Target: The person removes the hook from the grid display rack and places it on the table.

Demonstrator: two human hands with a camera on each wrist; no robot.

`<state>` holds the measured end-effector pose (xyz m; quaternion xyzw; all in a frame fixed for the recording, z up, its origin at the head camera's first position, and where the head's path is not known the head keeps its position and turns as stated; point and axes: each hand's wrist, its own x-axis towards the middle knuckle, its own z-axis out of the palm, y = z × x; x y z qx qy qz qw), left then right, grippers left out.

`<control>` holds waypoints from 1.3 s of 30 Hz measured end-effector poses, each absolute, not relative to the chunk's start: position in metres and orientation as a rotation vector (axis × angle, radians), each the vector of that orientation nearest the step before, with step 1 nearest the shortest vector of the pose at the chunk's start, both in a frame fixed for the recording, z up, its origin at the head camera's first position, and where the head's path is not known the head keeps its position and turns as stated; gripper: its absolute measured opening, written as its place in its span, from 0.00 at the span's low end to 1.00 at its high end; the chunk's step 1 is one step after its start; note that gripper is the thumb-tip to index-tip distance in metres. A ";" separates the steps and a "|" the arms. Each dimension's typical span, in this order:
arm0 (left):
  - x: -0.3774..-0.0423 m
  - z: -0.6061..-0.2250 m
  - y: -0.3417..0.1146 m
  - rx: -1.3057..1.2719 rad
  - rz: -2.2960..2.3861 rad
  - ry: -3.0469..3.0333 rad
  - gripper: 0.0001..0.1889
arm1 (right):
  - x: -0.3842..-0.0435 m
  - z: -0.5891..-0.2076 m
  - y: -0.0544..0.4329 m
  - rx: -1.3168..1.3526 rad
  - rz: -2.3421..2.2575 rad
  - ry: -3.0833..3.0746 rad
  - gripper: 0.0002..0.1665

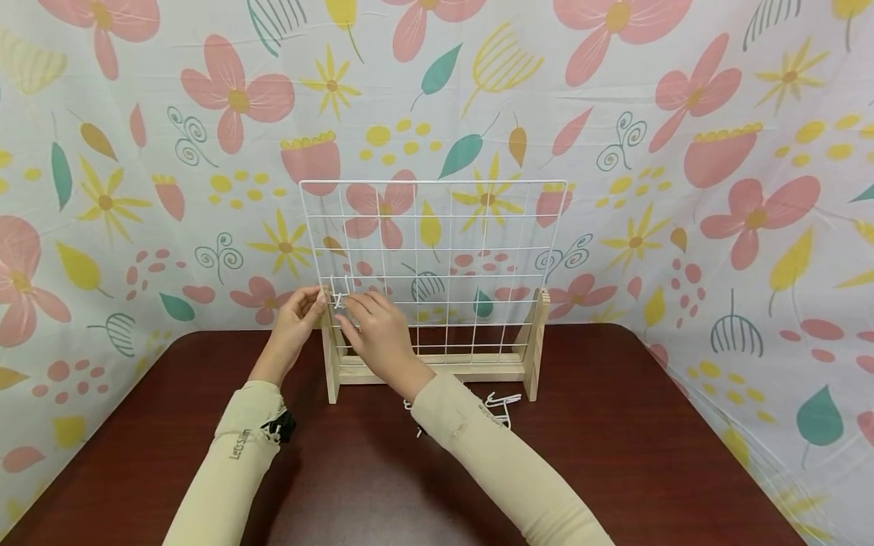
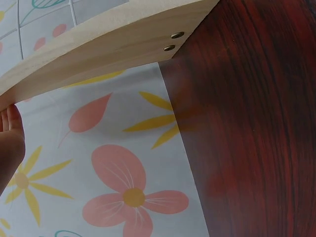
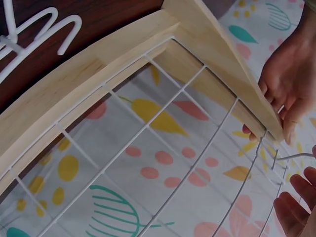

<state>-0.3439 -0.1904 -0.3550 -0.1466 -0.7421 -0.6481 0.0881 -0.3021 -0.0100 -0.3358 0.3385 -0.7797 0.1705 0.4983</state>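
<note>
A white wire grid panel [image 1: 448, 249] stands upright in a light wooden stand [image 1: 437, 373]. At the top of the stand's left upright [image 2: 108, 49], my left hand [image 1: 295, 318] grips the wood, thumb on one side and fingertips [image 3: 248, 131] behind it. A white wire hook [image 1: 339, 299] hangs on the grid near its left edge, just inside that upright. My right hand [image 1: 384, 334] is at this hook, fingers extended and spread from the thumb. In the right wrist view the hook's arm [image 3: 296, 155] reaches to the right hand's fingers [image 3: 291, 210].
More white wire hooks [image 1: 501, 406] lie on the dark red-brown table [image 1: 628, 440] in front of the stand, partly covered by my right sleeve. A flower-print cloth [image 1: 655, 227] hangs behind and at both sides of the table. Dark wrist straps sit on the sleeves.
</note>
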 end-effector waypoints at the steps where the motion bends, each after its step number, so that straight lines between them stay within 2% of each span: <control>1: -0.344 -0.355 -0.191 -0.438 -1.928 -2.208 0.23 | -0.303 -0.336 -0.011 0.810 0.405 -1.895 0.13; 10: -0.347 -0.358 -0.191 -0.470 -1.930 -2.160 0.22 | -0.306 -0.334 -0.021 0.783 0.390 -1.932 0.15; 20: -0.346 -0.359 -0.192 -0.474 -1.933 -2.156 0.24 | -0.309 -0.335 -0.024 0.756 0.385 -1.963 0.10; 39: -0.346 -0.359 -0.191 -0.476 -1.932 -2.156 0.25 | -0.312 -0.333 -0.020 0.863 0.449 -1.885 0.11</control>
